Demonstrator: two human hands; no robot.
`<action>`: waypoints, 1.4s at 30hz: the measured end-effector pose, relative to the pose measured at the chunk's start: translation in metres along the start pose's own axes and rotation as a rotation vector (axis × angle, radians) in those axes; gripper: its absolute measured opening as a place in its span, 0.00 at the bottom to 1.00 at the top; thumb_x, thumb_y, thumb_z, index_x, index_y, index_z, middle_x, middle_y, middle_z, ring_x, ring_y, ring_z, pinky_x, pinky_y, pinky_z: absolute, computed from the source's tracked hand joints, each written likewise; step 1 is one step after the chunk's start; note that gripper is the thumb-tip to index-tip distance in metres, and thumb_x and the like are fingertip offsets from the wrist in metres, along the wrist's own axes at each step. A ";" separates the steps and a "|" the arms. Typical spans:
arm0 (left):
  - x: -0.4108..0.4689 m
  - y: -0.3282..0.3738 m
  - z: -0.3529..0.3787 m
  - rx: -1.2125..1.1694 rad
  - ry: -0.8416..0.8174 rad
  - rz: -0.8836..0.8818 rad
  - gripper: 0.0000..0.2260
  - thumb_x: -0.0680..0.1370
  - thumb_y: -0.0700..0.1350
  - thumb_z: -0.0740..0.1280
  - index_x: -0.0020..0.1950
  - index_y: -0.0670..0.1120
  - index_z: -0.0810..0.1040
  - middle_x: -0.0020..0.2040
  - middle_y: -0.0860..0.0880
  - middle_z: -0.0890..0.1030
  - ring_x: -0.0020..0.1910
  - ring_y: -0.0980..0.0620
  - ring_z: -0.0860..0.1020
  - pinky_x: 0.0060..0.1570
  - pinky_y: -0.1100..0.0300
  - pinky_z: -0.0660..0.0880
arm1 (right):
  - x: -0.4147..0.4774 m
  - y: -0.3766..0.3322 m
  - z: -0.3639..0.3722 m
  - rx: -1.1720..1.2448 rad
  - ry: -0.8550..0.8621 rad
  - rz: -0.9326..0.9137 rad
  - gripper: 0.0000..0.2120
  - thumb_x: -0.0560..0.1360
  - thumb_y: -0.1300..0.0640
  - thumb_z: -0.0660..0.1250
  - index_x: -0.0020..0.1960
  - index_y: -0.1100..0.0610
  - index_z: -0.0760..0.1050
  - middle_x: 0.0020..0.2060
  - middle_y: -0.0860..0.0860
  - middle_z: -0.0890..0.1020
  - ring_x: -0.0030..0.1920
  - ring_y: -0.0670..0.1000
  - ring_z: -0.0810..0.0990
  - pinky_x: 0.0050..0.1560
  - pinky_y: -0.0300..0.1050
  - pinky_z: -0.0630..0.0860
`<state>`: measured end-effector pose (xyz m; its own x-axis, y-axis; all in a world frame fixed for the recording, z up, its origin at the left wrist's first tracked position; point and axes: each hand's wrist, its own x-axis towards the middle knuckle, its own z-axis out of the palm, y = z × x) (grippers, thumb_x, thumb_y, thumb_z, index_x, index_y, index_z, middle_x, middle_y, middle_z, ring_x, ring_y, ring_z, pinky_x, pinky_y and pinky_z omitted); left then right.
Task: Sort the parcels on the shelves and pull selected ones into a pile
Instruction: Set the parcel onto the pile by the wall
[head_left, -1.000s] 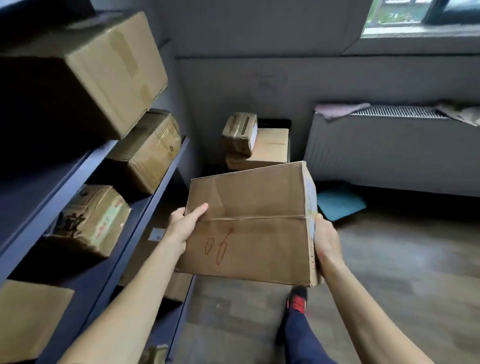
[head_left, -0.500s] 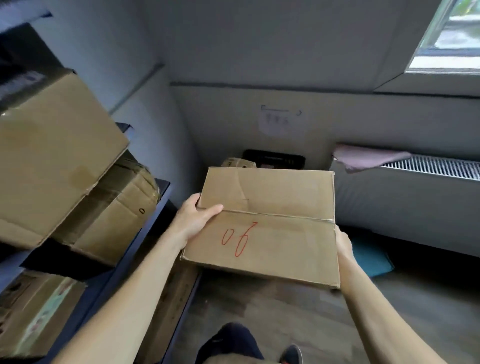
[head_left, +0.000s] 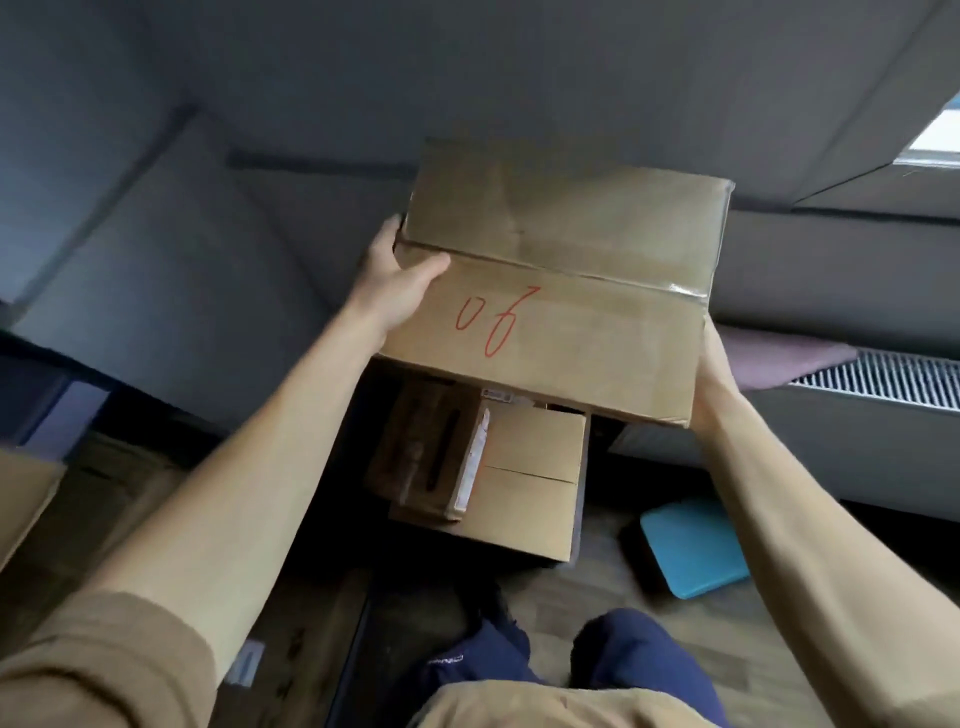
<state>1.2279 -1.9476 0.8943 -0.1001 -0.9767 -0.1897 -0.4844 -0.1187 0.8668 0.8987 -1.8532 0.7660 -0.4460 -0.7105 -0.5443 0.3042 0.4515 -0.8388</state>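
Note:
I hold a flat cardboard parcel with a red "06" written on its top, out in front of me at arm's length. My left hand grips its left edge, thumb on top. My right hand grips the near right corner from the side, its fingers hidden behind the box. Directly below the parcel, on the floor by the wall, lies a pile: a plain cardboard box with a smaller taped brown parcel resting on its left part.
A radiator with a mauve cloth on top runs along the right wall. A turquoise flat object lies on the wooden floor. Shelf edges and a cardboard box show at far left. My knees are at the bottom.
The parcel has moved forward and up, away from the shelves, and now hangs over the floor pile. The view has swung right and tilted; the shelf boxes have slid out of view.

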 end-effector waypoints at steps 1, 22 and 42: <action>0.014 -0.001 0.004 0.000 0.001 -0.016 0.28 0.80 0.53 0.71 0.78 0.54 0.66 0.68 0.50 0.78 0.64 0.48 0.78 0.66 0.43 0.76 | 0.018 -0.001 0.002 -0.016 0.018 0.017 0.17 0.78 0.36 0.63 0.55 0.47 0.80 0.54 0.47 0.83 0.50 0.50 0.82 0.57 0.51 0.79; 0.135 -0.105 0.094 0.068 -0.024 -0.354 0.23 0.81 0.52 0.69 0.75 0.56 0.70 0.65 0.51 0.79 0.61 0.50 0.79 0.57 0.49 0.77 | 0.148 0.066 0.049 -0.014 -0.014 0.241 0.17 0.84 0.44 0.57 0.44 0.52 0.76 0.44 0.53 0.80 0.47 0.54 0.75 0.50 0.50 0.72; 0.177 -0.203 0.134 0.163 -0.182 -0.520 0.36 0.79 0.54 0.70 0.83 0.58 0.55 0.76 0.49 0.71 0.73 0.44 0.72 0.72 0.39 0.68 | 0.166 0.122 0.059 0.093 -0.012 0.484 0.28 0.82 0.30 0.55 0.62 0.48 0.83 0.53 0.53 0.88 0.57 0.55 0.86 0.64 0.55 0.80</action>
<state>1.1918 -2.0724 0.6230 0.0461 -0.7490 -0.6610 -0.6364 -0.5320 0.5585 0.9114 -1.9479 0.5747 -0.2250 -0.4376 -0.8706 0.5483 0.6818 -0.4843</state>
